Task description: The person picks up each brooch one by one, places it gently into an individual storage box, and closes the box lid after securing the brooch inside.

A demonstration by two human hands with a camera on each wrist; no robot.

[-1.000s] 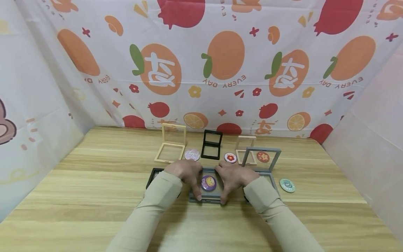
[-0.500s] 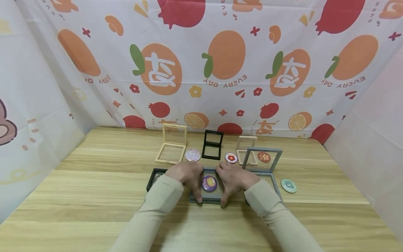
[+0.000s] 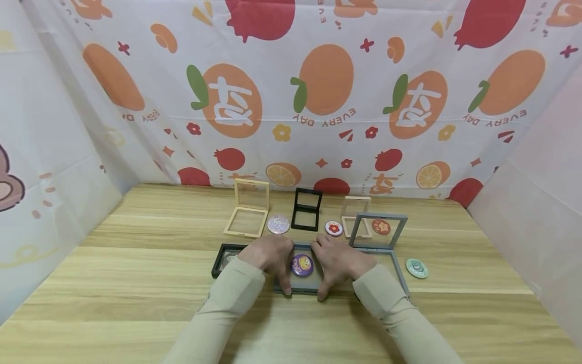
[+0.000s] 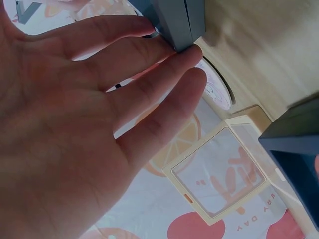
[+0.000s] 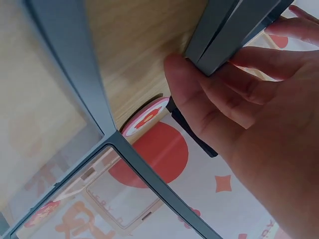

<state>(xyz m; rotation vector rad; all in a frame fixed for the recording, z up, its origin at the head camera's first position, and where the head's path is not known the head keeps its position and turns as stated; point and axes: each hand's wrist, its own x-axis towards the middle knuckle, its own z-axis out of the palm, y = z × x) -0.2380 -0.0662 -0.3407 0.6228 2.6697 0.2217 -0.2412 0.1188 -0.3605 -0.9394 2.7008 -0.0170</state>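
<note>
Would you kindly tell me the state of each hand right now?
Left hand: holding the left side of the closed grey frame.
Right hand: holding the same frame's right side.

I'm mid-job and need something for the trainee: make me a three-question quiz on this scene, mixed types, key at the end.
1. Multiple choice: which badge shows in the gray frame between the left grip and the right grip?
A) green
B) purple
C) orange

2. True or false: the yellow frame at the back lies shut.

3. Fill in: in the head view, the red-flower badge lies between the cream frame and the open ____ frame.

Key:
1. B, the purple badge.
2. False; it stands open.
3. Black: the black frame.
</note>
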